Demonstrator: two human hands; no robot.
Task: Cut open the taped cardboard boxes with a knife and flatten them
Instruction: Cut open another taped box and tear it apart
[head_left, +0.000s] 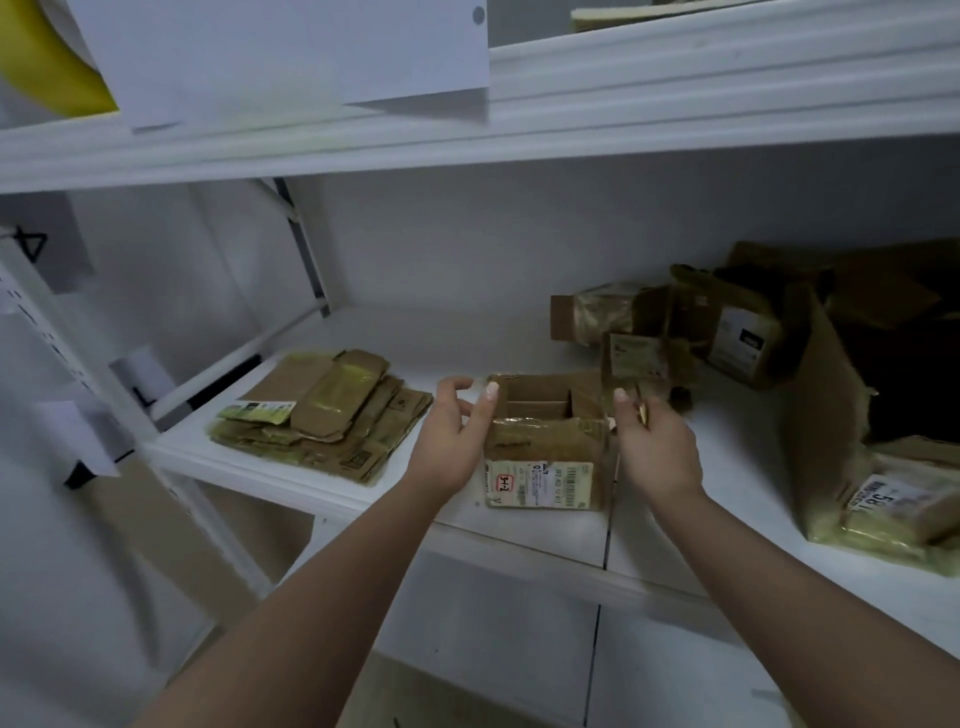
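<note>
Flanking open box (545, 441), both hands, dividers inside

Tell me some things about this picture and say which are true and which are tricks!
1. The small cardboard box between the hands is open on top. True.
2. The pile of flattened boxes lies right of that box. False: it lies left.
3. The left hand is at the box's left side. True.
4. The right hand is empty. False: it holds a small thin object, perhaps the knife.
5. The box stands on the floor. False: it stands on a white shelf.
</note>
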